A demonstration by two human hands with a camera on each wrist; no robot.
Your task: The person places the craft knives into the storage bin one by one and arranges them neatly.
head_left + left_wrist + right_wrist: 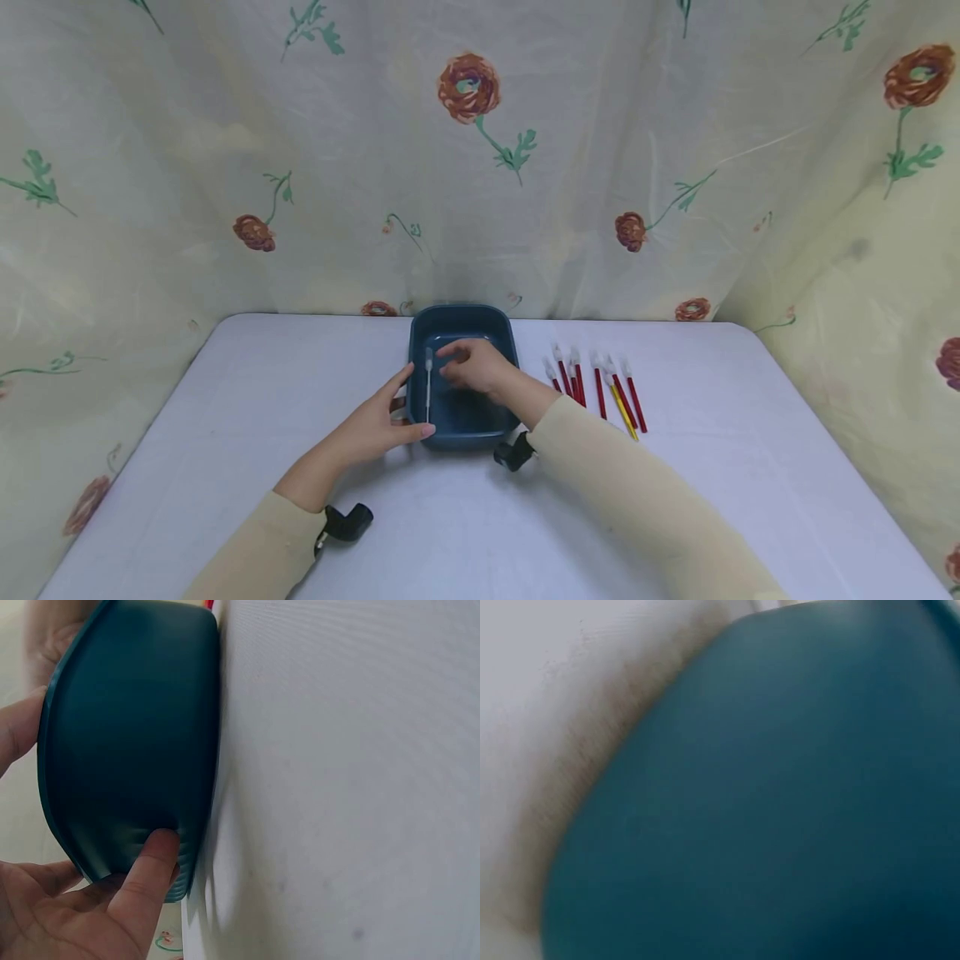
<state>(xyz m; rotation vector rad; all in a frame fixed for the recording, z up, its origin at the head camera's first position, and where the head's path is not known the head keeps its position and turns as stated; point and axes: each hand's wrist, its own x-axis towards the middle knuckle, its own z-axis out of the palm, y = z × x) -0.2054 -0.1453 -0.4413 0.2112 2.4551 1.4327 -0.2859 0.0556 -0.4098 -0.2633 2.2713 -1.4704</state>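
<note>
A dark blue rectangular tray (467,440) stands near the back edge of the table. My left hand (378,425) grips its left side, thumb at the front of the rim and other fingers at the side. In the left wrist view a fingertip (161,844) presses the tray's outer wall (135,735). One slim pale stick with a whitish tip (428,387) lies lengthwise along the tray's left side. My right hand (476,367) reaches in over the tray, fingers loosely bent just right of that stick, nothing seen in them. The tray wall (742,795) fills the right wrist view and hides these fingers.
Right of the tray, several slim red sticks with whitish tips (600,392) lie loosely side by side on the table (712,467), with a yellow one (624,408) among them. My right forearm passes over their near ends. A flowered curtain (360,167) hangs behind the table.
</note>
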